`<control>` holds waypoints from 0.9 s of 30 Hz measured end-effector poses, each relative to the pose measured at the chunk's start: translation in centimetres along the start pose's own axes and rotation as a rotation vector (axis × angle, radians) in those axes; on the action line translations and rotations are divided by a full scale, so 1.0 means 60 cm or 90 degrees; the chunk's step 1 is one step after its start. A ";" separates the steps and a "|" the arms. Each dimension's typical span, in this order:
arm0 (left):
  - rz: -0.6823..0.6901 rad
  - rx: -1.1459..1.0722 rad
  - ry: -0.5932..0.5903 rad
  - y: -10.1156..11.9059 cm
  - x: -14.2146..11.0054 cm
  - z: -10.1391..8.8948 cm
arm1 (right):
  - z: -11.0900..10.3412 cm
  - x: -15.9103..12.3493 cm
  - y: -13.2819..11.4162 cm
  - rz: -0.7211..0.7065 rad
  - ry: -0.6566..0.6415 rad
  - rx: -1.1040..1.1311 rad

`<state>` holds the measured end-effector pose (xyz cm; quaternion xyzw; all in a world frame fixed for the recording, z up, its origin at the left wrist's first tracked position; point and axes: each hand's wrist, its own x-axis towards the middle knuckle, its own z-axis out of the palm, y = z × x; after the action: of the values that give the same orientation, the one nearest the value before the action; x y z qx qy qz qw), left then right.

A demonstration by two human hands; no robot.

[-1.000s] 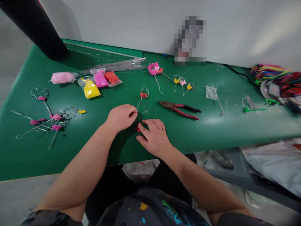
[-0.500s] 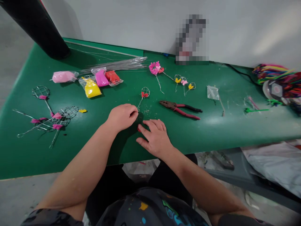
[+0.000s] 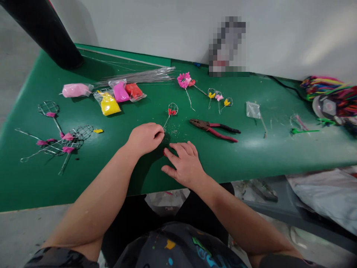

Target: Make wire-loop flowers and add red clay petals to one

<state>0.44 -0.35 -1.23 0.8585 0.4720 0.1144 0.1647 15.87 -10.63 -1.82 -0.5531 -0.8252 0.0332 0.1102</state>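
Centre of the green surface [image 3: 259, 156]: one wire stem [image 3: 166, 123] topped by a small mesh loop [image 3: 173, 108] with a red clay piece [image 3: 172, 112] fixed in it. Long axis runs slantwise, loop at upper right, lower end at lower left, pointing toward the person. Left hand [image 3: 145, 139]: closed, fingers curled together, the stem's lower end meeting the fingertips; whether they pinch it cannot be told. By far the nearer hand to the stem, with the loop just up and to the right of it. Right hand [image 3: 185, 165]: open, fingers spread, palm down over the surface, farther from the stem and below it. Small red clay bit [image 3: 164, 152]: just beside its index fingertip, between the two hands. Also present: red-handled pliers [image 3: 214, 128] to the right of the stem; clay packets [image 3: 119, 93] in pink, yellow and red beyond it; a bundle of straight wires [image 3: 136, 76] behind them; further mesh frames [image 3: 80, 133] with pink clay at far left.
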 end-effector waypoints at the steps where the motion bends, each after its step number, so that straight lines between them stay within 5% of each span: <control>1: 0.000 0.000 0.001 0.000 0.000 0.000 | 0.001 0.000 0.000 0.003 0.003 0.002; 27: 0.004 0.004 -0.010 0.000 0.000 -0.002 | -0.004 -0.010 -0.003 -0.061 0.001 -0.005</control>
<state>0.42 -0.34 -1.13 0.8613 0.4685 0.1064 0.1652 15.95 -11.28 -1.66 -0.5136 -0.8506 0.0243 0.1101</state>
